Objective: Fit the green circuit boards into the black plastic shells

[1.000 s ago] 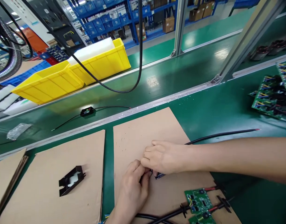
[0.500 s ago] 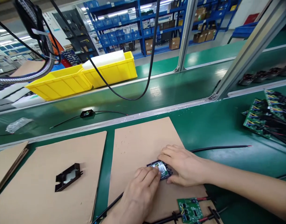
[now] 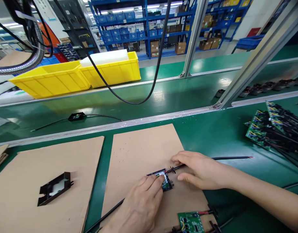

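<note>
Fingers [image 3: 156, 182] atop small cased board [image 3: 163, 180]

Electronics factory, assembly-line station. Evidence: green conveyor belt [image 3: 188, 94] with aluminium frame posts [image 3: 258, 48]; yellow parts bins [image 3: 66, 76]; blue warehouse racking [image 3: 144, 26] holding cartons; stacked green circuit boards [image 3: 272, 129]; cardboard work mats [image 3: 144, 152].

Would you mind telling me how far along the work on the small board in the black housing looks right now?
Done: a small board already sits in its black housing. In hand: the left hand presses on it while the right hand rests on its black cable. Left: an empty black housing, a loose board and a board pile.
</note>
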### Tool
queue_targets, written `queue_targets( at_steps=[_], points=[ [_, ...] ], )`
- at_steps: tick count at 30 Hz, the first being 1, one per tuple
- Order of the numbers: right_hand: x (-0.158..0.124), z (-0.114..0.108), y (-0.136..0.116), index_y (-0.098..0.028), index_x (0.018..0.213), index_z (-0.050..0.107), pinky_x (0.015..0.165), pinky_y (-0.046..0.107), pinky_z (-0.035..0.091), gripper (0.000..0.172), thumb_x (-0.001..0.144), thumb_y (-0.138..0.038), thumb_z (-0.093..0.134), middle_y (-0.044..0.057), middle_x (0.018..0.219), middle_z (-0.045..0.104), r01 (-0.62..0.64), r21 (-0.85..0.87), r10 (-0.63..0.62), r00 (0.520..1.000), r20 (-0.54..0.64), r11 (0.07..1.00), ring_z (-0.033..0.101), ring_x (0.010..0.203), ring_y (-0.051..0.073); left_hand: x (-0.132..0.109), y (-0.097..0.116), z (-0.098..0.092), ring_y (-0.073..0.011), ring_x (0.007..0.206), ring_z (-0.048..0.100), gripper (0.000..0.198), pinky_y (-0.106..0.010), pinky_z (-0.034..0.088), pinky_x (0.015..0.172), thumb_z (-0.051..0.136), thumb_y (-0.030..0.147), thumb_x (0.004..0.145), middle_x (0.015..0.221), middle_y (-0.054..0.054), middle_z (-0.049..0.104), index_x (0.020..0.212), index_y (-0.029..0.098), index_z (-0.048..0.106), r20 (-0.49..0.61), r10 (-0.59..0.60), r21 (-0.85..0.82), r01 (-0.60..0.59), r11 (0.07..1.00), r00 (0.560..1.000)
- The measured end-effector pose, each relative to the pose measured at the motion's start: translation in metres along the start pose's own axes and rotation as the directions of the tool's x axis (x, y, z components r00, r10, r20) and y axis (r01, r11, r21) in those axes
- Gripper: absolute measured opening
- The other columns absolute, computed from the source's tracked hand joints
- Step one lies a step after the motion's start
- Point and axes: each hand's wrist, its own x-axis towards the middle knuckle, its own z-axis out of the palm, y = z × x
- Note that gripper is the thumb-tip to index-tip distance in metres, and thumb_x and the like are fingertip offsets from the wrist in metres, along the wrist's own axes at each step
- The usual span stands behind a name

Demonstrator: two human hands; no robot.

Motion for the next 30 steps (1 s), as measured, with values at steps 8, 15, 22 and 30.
queue_targets(
  at_steps=[8,15,22,30],
  points=[
    [0.0,0.005,0.0,-0.018,0.096,0.06,0.076,0.03,0.042,0.016,0.095,-0.015,0.043,0.005,0.092,0.059,-0.015,-0.056,0.015,1.0,-0.002,0.998,0.055,0.085,0.019,0.001,-0.002,-0.014,-0.0234,0.108,0.058,0.044,-0.037,0.043,0.096,0.031,0.006,0.094,0.125,-0.009,0.065,0.134,0.009,0.049,-0.071,0.05,0.086,-0.044,0.995,0.996],
    [0.018,0.006,-0.018,-0.019,0.077,0.048,0.069,0.025,0.038,0.02,0.095,-0.015,0.041,0.001,0.08,0.056,0.029,0.049,-0.037,0.987,0.158,0.998,0.051,0.075,0.015,0.001,0.003,0.002,-0.021,0.099,0.06,0.033,-0.035,0.042,0.084,0.035,0.012,0.097,0.113,-0.009,0.069,0.124,0.009,0.055,-0.241,-0.038,0.014,0.043,0.999,0.97],
    [0.04,-0.008,-0.01,-0.017,0.068,0.05,0.06,0.023,0.034,0.02,0.087,-0.014,0.046,-0.002,0.065,0.054,-0.05,0.032,0.032,0.905,0.424,0.998,0.047,0.063,0.012,0.0,0.001,0.001,-0.0223,0.087,0.058,0.048,-0.039,0.034,0.083,0.025,-0.004,0.089,0.106,-0.014,0.067,0.131,0.002,0.046,-0.228,-0.045,0.015,0.05,0.999,0.973],
    [0.066,-0.012,-0.032,-0.014,0.068,0.069,0.054,0.028,0.035,0.023,0.081,-0.012,0.05,0.009,0.069,0.068,0.007,-0.268,0.143,0.832,0.536,0.963,0.059,0.063,0.019,0.001,-0.003,0.003,-0.0208,0.086,0.055,0.063,-0.037,0.033,0.083,0.026,-0.004,0.09,0.121,-0.015,0.063,0.152,0.005,0.014,-0.154,-0.039,-0.061,0.03,0.998,0.987]
  ],
)
